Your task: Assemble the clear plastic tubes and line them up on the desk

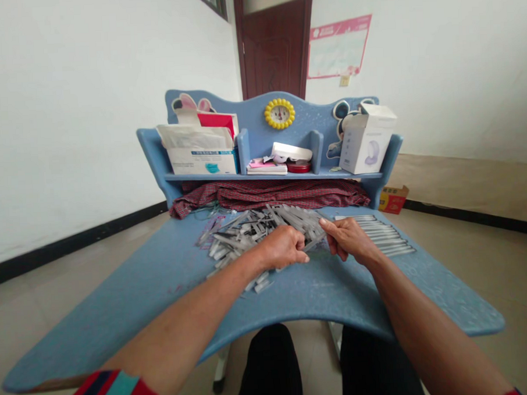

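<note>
My left hand (pixel 285 246) is closed in front of a heap of thin, clear-and-grey plastic strips (pixel 241 233), its fingers curled and thumb pointing right. What it pinches, if anything, is too small to make out. My right hand (pixel 347 238) is also closed, just right of the heap, its thumb lying along the curled fingers. Anything it grips is hidden. The hands are a short gap apart, low over the blue desk (pixel 171 277). Beyond my right wrist, slim pen-like sticks (pixel 390 238) lie side by side in a neat row.
Folded checked cloth (pixel 267 194) lies under the desk's shelf (pixel 219 177). The shelf holds a mask box (pixel 200 156), a small stack of booklets (pixel 266 169), a red round tin (pixel 299 167) and a white carton (pixel 366 140). A yellow flower-shaped clock (pixel 279 113) is above.
</note>
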`<state>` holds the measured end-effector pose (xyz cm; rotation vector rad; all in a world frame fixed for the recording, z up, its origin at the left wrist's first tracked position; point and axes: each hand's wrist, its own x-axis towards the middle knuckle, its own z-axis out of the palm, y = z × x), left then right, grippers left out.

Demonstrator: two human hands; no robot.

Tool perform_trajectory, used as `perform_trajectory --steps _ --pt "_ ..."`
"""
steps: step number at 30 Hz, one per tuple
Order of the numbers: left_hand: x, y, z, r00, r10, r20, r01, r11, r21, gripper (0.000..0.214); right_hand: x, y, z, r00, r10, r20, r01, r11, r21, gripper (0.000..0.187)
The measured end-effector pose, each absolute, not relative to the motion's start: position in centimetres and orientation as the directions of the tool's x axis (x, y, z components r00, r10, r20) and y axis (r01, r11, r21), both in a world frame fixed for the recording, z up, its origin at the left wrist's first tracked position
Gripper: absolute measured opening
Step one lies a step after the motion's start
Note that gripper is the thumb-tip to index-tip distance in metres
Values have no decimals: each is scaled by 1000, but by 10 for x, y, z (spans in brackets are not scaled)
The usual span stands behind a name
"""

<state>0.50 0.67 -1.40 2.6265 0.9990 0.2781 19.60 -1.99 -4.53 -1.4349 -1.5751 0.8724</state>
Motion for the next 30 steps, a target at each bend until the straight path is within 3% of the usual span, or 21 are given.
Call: perform_trajectory --steps 8,16,19,22,25,27,30 --pt "3 2 -15 733 665 144 659 -746 95 16 196 -17 -48 -2 996 85 461 77 -884 58" --pt "3 -2 -15 717 669 198 679 -734 20 16 195 -16 -50 16 998 65 482 49 -875 57" --pt "3 1 -15 702 680 212 676 -730 102 18 194 -15 -52 121 971 205 567 102 -817 55" --pt "2 7 -13 675 711 198 663 -702 261 19 191 -17 -53 203 814 544 776 205 -596 43" --pt "1 13 -11 647 746 154 631 -638 441 21 184 -24 -51 24 675 738 851 373 -370 23" --pt "1 15 -10 633 765 121 597 -581 553 21 178 -30 -49 -151 628 763 808 524 -271 16" --pt "-1 17 -10 622 780 72 532 -488 692 24 170 -37 -48 -357 607 710 764 627 -152 27"
